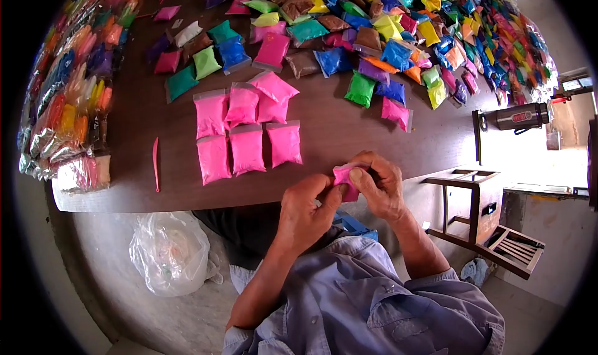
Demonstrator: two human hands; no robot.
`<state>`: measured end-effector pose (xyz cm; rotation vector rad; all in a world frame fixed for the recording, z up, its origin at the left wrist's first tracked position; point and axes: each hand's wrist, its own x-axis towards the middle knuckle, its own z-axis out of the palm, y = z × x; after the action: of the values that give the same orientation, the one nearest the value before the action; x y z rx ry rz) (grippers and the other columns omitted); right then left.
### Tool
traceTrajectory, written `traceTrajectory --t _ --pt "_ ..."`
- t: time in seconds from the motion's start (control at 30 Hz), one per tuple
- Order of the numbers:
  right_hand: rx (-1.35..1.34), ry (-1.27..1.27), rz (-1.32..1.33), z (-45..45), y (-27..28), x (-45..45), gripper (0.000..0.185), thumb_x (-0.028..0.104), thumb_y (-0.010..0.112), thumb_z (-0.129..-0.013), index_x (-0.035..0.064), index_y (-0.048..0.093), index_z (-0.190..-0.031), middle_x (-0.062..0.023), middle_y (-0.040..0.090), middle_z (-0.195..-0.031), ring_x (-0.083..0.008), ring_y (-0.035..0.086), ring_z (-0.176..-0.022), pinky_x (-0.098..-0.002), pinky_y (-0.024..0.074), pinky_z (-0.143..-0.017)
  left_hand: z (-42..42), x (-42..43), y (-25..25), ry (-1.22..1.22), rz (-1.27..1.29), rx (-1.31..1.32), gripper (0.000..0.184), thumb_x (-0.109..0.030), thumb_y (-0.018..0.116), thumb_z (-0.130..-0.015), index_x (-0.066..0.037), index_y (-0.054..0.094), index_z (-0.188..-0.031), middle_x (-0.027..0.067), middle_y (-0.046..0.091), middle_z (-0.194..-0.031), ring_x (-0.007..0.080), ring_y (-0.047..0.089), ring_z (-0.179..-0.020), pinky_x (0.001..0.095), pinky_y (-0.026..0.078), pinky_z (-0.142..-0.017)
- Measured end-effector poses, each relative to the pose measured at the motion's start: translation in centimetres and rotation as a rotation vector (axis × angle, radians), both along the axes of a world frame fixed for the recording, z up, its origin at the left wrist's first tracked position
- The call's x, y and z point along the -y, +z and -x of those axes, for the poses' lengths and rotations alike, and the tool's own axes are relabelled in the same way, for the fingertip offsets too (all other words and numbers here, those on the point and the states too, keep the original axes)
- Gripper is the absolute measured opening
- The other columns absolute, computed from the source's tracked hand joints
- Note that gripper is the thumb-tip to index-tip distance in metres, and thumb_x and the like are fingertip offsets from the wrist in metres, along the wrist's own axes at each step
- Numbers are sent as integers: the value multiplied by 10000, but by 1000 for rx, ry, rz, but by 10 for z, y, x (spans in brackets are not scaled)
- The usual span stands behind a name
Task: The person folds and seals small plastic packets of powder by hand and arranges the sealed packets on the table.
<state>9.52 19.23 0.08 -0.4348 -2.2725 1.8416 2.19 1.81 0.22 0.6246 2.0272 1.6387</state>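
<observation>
A small pink packet (346,179) is pinched between my two hands, just past the table's front edge. My left hand (309,206) grips its left side with thumb and fingers, and my right hand (380,187) has its thumb on the packet's upper right part. The packet's lower part is partly covered by my fingers. On the table to the left, several pink packets lie in two rows, among them a lower one (213,160), a middle one (246,149) and a right one (284,143). In the upper row, two packets overlap.
Many coloured packets (333,61) spread over the back of the dark table (137,130). Bundles of bagged packets (75,99) stand at the left edge. A pink plastic tool (156,165) lies near them. A bottle (520,116), a wooden chair (476,215) and a plastic bag (169,252) are around the table.
</observation>
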Motion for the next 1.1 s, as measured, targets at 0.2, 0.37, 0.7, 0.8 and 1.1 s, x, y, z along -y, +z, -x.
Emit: traceTrajectory --t 0.2,0.37,0.7,0.8,1.1 --pt "-64 32 -52 0 -5 -3 139 109 681 -950 -12 689 -1018 -36 640 -822 -88 553 -737 -268 451 -645 0 -2 9 72 -125 181 197 -153 713 -961 27 660 -901 3 568 -674 49 473 -641 255 383 -547" --pt "-46 112 -67 -1 -2 -5 148 125 664 -983 -20 682 -1007 -59 651 -874 -105 562 -763 -268 444 -659 2 3 0 23 -85 146 221 -193 695 -981 27 711 -992 96 684 -743 110 637 -687 293 499 -603" --pt "-60 155 -75 2 1 -6 111 99 688 -941 -11 679 -942 -60 636 -801 -114 560 -711 -276 438 -627 2 2 4 38 -125 241 206 -169 682 -1003 32 699 -963 -31 602 -725 23 494 -670 215 399 -576" --pt "-93 195 -119 2 -1 -8 138 120 686 -964 -16 670 -947 -62 627 -814 -114 540 -702 -270 421 -619 1 3 -1 42 -122 191 209 -178 688 -1001 29 701 -970 -34 614 -745 21 500 -684 207 404 -587" --pt "-29 108 -42 1 -2 -5 116 90 712 -947 -13 687 -898 -64 642 -760 -139 589 -674 -305 459 -606 -1 0 3 122 -166 308 157 -119 655 -1001 23 691 -944 -35 622 -746 21 512 -693 202 411 -599"
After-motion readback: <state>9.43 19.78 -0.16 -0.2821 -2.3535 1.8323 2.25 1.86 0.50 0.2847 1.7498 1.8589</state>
